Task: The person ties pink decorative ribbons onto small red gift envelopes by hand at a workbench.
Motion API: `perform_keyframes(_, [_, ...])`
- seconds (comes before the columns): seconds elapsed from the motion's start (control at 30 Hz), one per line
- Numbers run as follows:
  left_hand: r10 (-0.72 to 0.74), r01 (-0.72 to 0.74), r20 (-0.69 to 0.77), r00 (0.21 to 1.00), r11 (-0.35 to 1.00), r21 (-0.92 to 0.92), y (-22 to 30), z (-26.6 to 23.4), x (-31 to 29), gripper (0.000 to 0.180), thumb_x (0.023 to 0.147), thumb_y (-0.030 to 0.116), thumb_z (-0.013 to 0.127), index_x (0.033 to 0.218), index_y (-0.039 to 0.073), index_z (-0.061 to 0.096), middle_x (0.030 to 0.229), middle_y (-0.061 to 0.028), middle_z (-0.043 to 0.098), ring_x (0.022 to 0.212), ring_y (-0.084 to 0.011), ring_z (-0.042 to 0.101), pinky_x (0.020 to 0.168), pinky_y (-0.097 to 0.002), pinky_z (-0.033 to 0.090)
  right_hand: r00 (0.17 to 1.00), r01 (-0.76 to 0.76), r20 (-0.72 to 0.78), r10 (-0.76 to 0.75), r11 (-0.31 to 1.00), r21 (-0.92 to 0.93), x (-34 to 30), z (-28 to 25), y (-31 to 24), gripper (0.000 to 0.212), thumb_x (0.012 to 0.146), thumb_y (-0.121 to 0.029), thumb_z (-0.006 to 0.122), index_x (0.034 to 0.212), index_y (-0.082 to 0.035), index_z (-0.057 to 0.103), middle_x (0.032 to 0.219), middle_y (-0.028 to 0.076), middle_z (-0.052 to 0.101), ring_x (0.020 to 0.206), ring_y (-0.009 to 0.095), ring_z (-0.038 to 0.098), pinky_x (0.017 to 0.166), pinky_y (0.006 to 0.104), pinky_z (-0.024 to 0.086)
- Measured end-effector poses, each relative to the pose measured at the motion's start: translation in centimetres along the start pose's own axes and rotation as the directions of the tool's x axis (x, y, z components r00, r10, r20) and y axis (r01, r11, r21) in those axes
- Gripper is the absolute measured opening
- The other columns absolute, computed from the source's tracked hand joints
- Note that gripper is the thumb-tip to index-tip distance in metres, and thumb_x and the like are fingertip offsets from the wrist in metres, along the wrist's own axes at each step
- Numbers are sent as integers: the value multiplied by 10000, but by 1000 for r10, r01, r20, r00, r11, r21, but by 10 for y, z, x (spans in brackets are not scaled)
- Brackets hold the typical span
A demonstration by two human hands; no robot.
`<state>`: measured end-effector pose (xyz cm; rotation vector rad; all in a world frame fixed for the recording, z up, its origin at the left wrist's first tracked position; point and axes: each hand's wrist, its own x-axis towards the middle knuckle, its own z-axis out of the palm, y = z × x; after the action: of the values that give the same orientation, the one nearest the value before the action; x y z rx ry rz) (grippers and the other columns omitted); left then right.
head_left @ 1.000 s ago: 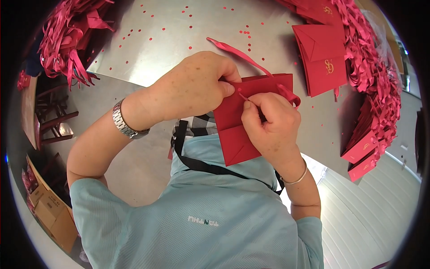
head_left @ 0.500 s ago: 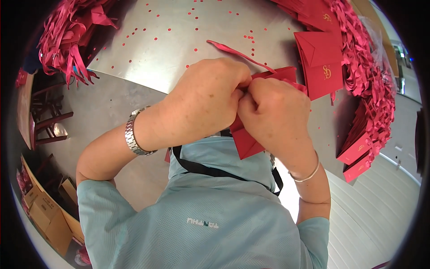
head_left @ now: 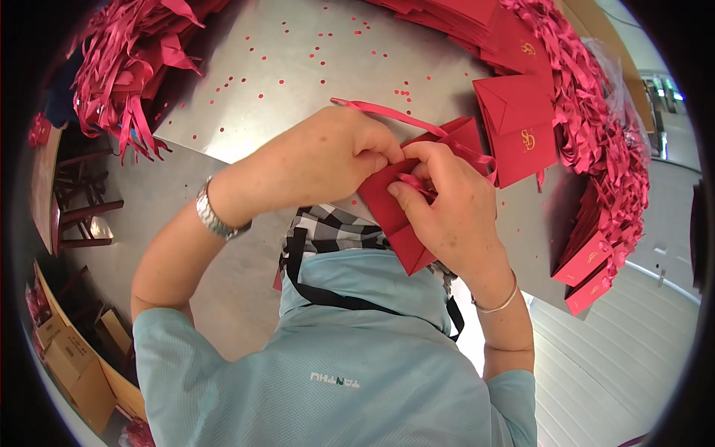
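Between my hands is a small red paper bag [head_left: 406, 235], tilted, with its lower corner toward my waist. My right hand [head_left: 454, 212] is closed round its side, thumb and fingers also pinching a loop of pink-red ribbon [head_left: 417, 181]. At the bag's upper left edge, my left hand [head_left: 328, 160] has its thumb and curled fingers pressed together; whether they also grip ribbon is hidden. Beyond my hands, a loose ribbon strip [head_left: 391, 113] stretches across the table toward another red paper bag [head_left: 465, 132], partly covered by my right hand.
Red bags with gold print [head_left: 525, 138] lie on the metal table [head_left: 290, 82] at right. A long row of ribboned bags [head_left: 588, 149] curves along the right side. Another ribbon-handled pile [head_left: 123, 67] stands far left. Red paper dots are scattered about. Wooden stools [head_left: 89, 205] and cardboard boxes [head_left: 74, 357] are left.
My hands, bunched tightly together before, have moved slightly apart. My right hand has turned and opened a little, showing the ribbon loop and more of the bag. The view has shifted slightly.
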<state>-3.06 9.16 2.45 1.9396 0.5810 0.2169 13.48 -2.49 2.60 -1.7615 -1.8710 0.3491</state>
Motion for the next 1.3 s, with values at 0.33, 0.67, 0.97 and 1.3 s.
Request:
perform_keyframes(0.33, [166, -170, 100, 981, 985, 32, -14, 3, 18, 118, 774, -20, 627, 881, -3, 674, 789, -111, 606, 727, -266, 590, 663, -363, 473, 994, 103, -43, -105, 993, -53, -5, -5, 1, 388, 723, -134, 761, 1066, -64, 595, 765, 55, 585, 735, 244, 585, 669, 390, 444])
perform_keyframes(0.67, [235, -201, -22, 972, 869, 452, -19, 6, 4, 48, 788, 30, 601, 785, 65, 633, 796, -84, 596, 762, -320, 614, 631, -430, 491, 946, 164, -197, -258, 904, -394, -40, -52, 0, 446, 637, -198, 813, 1040, -66, 673, 1221, 120, 564, 1114, 326, 556, 1071, 538, 316])
perform_keyframes(0.97, [267, -226, -32, 963, 868, 443, -22, 4, 0, 157, 742, -38, 622, 863, 54, 662, 803, -86, 610, 740, -307, 618, 619, -378, 491, 985, -131, -130, 112, 980, -148, -79, -2, 27, 848, 649, -367, 850, 1305, 16, 473, 1278, 188, 514, 1176, 348, 485, 1010, 448, 342])
perform_keyframes(1.3, [270, 137, -497, 825, 757, 639, -59, -41, -28, 85, 824, 105, 661, 874, 105, 729, 870, -34, 684, 732, -261, 657, 632, -324, 513, 990, -139, -34, 135, 962, -234, -76, -9, 24, 726, 685, -404, 816, 1251, -21, 570, 1253, 135, 510, 1188, 307, 473, 1008, 435, 326])
